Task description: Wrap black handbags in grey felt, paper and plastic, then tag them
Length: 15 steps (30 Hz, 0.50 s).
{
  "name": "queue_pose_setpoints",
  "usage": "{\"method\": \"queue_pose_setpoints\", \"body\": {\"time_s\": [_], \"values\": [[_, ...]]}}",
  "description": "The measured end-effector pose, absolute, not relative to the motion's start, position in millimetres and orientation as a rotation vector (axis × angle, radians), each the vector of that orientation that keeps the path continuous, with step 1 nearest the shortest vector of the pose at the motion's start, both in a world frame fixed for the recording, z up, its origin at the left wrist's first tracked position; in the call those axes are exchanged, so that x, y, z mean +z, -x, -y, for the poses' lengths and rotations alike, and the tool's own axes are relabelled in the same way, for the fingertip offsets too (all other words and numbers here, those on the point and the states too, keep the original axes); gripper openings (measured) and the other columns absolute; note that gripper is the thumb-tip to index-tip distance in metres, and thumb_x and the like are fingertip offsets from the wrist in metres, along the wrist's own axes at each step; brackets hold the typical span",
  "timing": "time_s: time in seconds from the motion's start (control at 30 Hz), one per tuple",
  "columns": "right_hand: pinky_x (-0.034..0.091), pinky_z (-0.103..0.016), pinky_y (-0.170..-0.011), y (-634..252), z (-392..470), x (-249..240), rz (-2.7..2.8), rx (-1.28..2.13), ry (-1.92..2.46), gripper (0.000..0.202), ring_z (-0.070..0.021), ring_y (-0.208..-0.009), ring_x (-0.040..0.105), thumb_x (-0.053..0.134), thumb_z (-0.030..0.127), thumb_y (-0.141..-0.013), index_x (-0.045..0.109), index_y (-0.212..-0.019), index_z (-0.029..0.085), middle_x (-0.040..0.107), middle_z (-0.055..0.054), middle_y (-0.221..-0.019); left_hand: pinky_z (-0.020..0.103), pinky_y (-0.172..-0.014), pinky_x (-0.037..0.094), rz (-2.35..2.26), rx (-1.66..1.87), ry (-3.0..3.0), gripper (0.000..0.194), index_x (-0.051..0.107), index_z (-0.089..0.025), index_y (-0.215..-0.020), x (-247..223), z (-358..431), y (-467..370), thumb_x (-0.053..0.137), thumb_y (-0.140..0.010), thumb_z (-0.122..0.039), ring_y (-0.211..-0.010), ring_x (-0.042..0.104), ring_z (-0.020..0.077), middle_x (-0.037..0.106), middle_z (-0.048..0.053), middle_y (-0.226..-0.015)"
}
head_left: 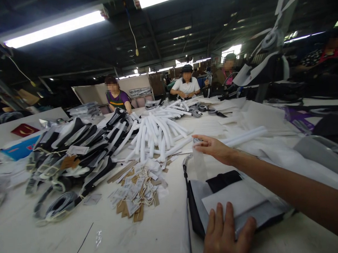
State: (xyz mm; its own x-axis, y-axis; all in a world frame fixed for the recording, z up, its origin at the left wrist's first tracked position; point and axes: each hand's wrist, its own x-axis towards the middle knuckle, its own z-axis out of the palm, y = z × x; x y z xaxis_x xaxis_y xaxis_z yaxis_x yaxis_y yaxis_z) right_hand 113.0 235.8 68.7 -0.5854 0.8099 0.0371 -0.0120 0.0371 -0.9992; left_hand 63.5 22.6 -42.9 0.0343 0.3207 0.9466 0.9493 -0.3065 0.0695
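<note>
A black bag (199,214) lies on the table at the lower right, with grey-white sheeting and a folded white sheet (233,198) over it. My left hand (226,232) rests flat on the bag's near part, fingers spread. Beyond the bag, my right hand (213,148) reaches in from the right, its thumb and fingers closed on the upper end of a translucent plastic strip (200,164). A black cord (185,174) runs along the bag's left side.
Paper tags with strings (138,191) lie in a heap left of the bag. Behind them spread white foam tubes (158,134). Wrapped black bags (83,145) are piled at the left. Several people sit across the table, one in a white shirt (185,84).
</note>
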Motion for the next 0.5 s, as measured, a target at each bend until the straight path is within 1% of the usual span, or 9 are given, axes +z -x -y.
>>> {"method": "queue_pose_setpoints", "body": {"time_s": [0.07,0.13,0.2,0.27,0.33,0.37,0.43,0.47,0.5], "values": [[0.044,-0.036,-0.103,-116.1,-225.1,81.1,1.717,1.539,0.755,0.083,-0.0215,-0.108,0.065,0.081,0.035,-0.077,0.042,-0.149,0.024,0.074,-0.004,-0.105,0.035,-0.073,0.065,1.307,-1.277,1.698,0.020,0.074,-0.042,-0.108,-43.8,-21.5,-63.9,0.064,-0.093,-0.033,-0.092,0.076,0.0251,0.077,0.001,-0.106],[0.043,-0.039,-0.106,-124.0,-206.2,92.1,1.867,1.366,0.698,0.085,-0.0226,-0.109,0.065,0.077,0.034,-0.081,0.033,-0.154,0.025,0.075,-0.003,-0.104,0.036,-0.075,0.065,1.327,-1.266,1.712,0.022,0.073,-0.042,-0.110,-44.2,-19.9,-63.7,0.064,-0.093,-0.032,-0.095,0.075,0.0250,0.077,0.001,-0.107],[0.039,-0.040,-0.111,-137.2,-181.2,100.0,2.104,1.135,0.634,0.081,-0.0223,-0.112,0.065,0.070,0.030,-0.088,0.028,-0.157,0.027,0.076,-0.002,-0.104,0.037,-0.077,0.064,1.347,-1.243,1.739,0.024,0.071,-0.042,-0.114,-43.9,-17.9,-62.0,0.064,-0.094,-0.033,-0.098,0.074,0.0250,0.076,0.001,-0.110],[0.039,-0.037,-0.112,-154.2,-155.8,105.4,2.370,1.055,0.549,0.072,-0.0198,-0.111,0.066,0.062,0.025,-0.093,0.030,-0.157,0.029,0.076,-0.001,-0.105,0.036,-0.079,0.064,1.352,-1.195,1.780,0.028,0.069,-0.041,-0.120,-44.0,-16.0,-59.0,0.064,-0.093,-0.033,-0.099,0.074,0.0248,0.075,0.002,-0.112],[0.045,-0.034,-0.106,-171.7,-136.3,110.1,2.612,1.279,0.463,0.062,-0.0189,-0.107,0.067,0.059,0.024,-0.095,0.039,-0.153,0.029,0.075,-0.002,-0.108,0.034,-0.080,0.063,1.342,-1.103,1.839,0.034,0.065,-0.039,-0.126,-46.4,-14.5,-55.9,0.065,-0.093,-0.032,-0.097,0.074,0.0228,0.075,0.003,-0.114],[0.048,-0.033,-0.102,-179.5,-130.4,112.3,2.698,1.462,0.424,0.055,-0.0197,-0.107,0.068,0.060,0.026,-0.095,0.047,-0.149,0.028,0.075,-0.003,-0.110,0.033,-0.081,0.062,1.336,-1.053,1.867,0.036,0.064,-0.037,-0.129,-49.0,-13.8,-55.0,0.064,-0.093,-0.032,-0.097,0.074,0.0219,0.074,0.003,-0.115],[0.051,-0.033,-0.096,-191.1,-126.9,114.8,2.740,1.777,0.413,0.041,-0.0227,-0.107,0.068,0.063,0.032,-0.094,0.064,-0.133,0.023,0.073,-0.006,-0.113,0.032,-0.081,0.062,1.340,-0.974,1.900,0.040,0.060,-0.034,-0.135,-56.2,-12.4,-54.7,0.061,-0.095,-0.037,-0.100,0.072,0.0222,0.072,0.004,-0.122],[0.053,-0.033,-0.093,-194.4,-128.6,114.4,2.686,1.850,0.456,0.035,-0.0235,-0.104,0.069,0.064,0.036,-0.094,0.070,-0.125,0.021,0.074,-0.007,-0.110,0.032,-0.081,0.062,1.353,-0.951,1.904,0.044,0.057,-0.034,-0.138,-60.3,-11.5,-55.2,0.060,-0.095,-0.041,-0.104,0.071,0.0236,0.070,0.004,-0.126],[0.054,-0.032,-0.087,-195.9,-131.7,112.5,2.595,1.848,0.542,0.033,-0.0234,-0.098,0.070,0.063,0.040,-0.094,0.073,-0.118,0.020,0.075,-0.008,-0.104,0.033,-0.080,0.062,1.373,-0.938,1.903,0.048,0.054,-0.035,-0.141,-64.2,-10.3,-55.9,0.060,-0.094,-0.044,-0.108,0.070,0.0255,0.067,0.004,-0.130]]}}
